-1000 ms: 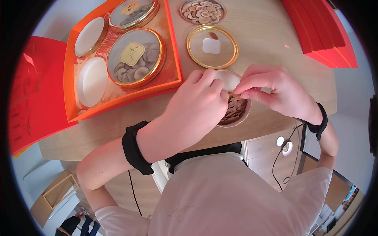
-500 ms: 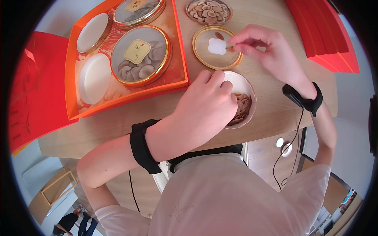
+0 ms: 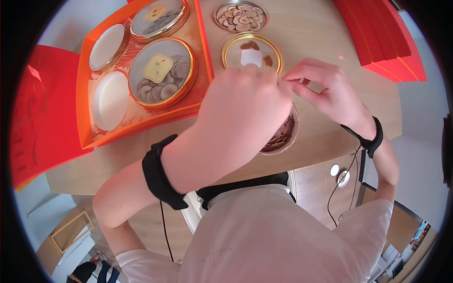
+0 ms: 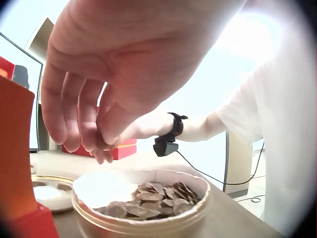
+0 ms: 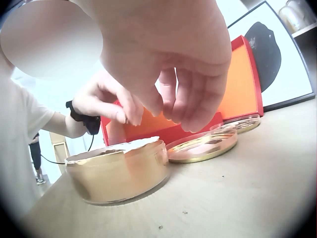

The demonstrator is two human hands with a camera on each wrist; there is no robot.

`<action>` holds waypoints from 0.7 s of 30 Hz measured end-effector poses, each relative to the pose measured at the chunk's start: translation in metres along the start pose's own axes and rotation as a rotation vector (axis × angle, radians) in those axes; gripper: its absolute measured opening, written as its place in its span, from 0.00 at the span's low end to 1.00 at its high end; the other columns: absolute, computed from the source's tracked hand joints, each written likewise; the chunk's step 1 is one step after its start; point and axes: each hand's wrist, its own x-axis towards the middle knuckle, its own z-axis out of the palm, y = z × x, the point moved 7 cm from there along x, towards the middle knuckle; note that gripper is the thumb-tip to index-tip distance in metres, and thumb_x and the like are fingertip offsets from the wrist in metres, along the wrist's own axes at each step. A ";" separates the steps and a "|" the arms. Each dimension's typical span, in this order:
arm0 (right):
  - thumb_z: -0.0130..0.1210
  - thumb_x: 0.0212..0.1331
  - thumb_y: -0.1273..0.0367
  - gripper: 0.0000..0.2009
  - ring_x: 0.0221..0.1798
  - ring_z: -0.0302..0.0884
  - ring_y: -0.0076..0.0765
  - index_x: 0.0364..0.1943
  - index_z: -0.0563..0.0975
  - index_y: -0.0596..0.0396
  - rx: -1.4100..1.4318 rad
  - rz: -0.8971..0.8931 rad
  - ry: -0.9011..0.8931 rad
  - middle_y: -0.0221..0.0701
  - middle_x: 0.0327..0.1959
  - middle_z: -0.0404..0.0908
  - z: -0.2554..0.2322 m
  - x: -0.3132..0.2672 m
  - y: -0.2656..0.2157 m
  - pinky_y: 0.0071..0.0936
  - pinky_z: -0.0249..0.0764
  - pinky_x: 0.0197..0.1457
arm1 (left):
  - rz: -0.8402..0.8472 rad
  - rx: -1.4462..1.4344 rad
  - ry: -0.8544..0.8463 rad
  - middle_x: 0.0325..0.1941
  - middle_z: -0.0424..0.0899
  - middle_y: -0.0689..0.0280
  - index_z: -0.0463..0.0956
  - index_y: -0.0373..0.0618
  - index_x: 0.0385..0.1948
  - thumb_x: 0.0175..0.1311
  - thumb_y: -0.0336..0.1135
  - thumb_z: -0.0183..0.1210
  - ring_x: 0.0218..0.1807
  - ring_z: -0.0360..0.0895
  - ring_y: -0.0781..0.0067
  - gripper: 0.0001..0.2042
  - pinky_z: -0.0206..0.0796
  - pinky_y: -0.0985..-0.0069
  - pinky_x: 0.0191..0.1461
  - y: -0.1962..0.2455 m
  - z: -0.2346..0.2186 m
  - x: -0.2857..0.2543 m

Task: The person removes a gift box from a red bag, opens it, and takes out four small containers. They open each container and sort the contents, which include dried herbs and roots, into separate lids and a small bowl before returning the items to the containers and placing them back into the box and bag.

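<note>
My left hand [image 3: 245, 106] hovers over a round tub [image 5: 119, 173] of dried brown slices [image 4: 158, 201], covering part of it in the head view. Between its thumb and fingers it pinches a small dried slice [image 4: 103, 144]. My right hand [image 3: 330, 89] comes in from the other side, fingertips right at the left ones. In the right wrist view its thumb and bent fingers stand apart, with no slice showing between them. Just beyond the tub lies a gold-rimmed lid [image 3: 226, 49] with a white label [image 3: 251, 57] and a few brown slices [image 3: 268, 61] on it.
An open orange-red gift box [image 3: 141, 129] with gold-rimmed tins [image 3: 163, 78] and white round containers [image 3: 111, 101] stands on the left. Farther back sits a clear dish of pale slices [image 3: 240, 16]. A red box [image 3: 382, 40] stands at the back right.
My right hand moved out from the tub to the lid and back to the left fingertips. More brown slices lie on the lid. My left hand has risen above the tub.
</note>
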 end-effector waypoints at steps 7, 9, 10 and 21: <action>0.66 0.61 0.70 0.08 0.35 0.85 0.38 0.42 0.84 0.56 -0.040 0.109 -0.057 0.32 0.38 0.85 -0.001 -0.008 -0.008 0.33 0.78 0.35 | -0.219 0.092 0.088 0.30 0.75 0.65 0.76 0.43 0.39 0.56 0.29 0.64 0.30 0.81 0.66 0.10 0.73 0.68 0.28 -0.014 -0.006 0.010; 0.69 0.58 0.68 0.10 0.35 0.84 0.40 0.41 0.83 0.56 -0.093 -0.040 -0.077 0.33 0.38 0.84 0.005 -0.011 -0.020 0.35 0.77 0.35 | -0.111 0.021 -0.023 0.31 0.74 0.65 0.76 0.43 0.38 0.58 0.30 0.64 0.32 0.81 0.66 0.09 0.74 0.69 0.30 -0.002 -0.002 -0.002; 0.70 0.56 0.67 0.12 0.35 0.84 0.42 0.41 0.83 0.56 -0.122 -0.113 -0.086 0.33 0.38 0.83 0.008 -0.014 -0.027 0.36 0.77 0.36 | -0.055 -0.017 -0.078 0.31 0.74 0.66 0.76 0.43 0.38 0.59 0.31 0.65 0.34 0.81 0.67 0.09 0.74 0.70 0.30 0.004 0.001 -0.010; 0.70 0.52 0.69 0.11 0.37 0.81 0.43 0.38 0.82 0.53 -0.218 -0.072 -0.312 0.32 0.34 0.81 0.033 -0.027 -0.032 0.40 0.77 0.39 | 0.104 0.016 -0.253 0.35 0.73 0.66 0.80 0.40 0.33 0.59 0.35 0.67 0.42 0.72 0.69 0.09 0.71 0.74 0.45 0.009 0.037 -0.040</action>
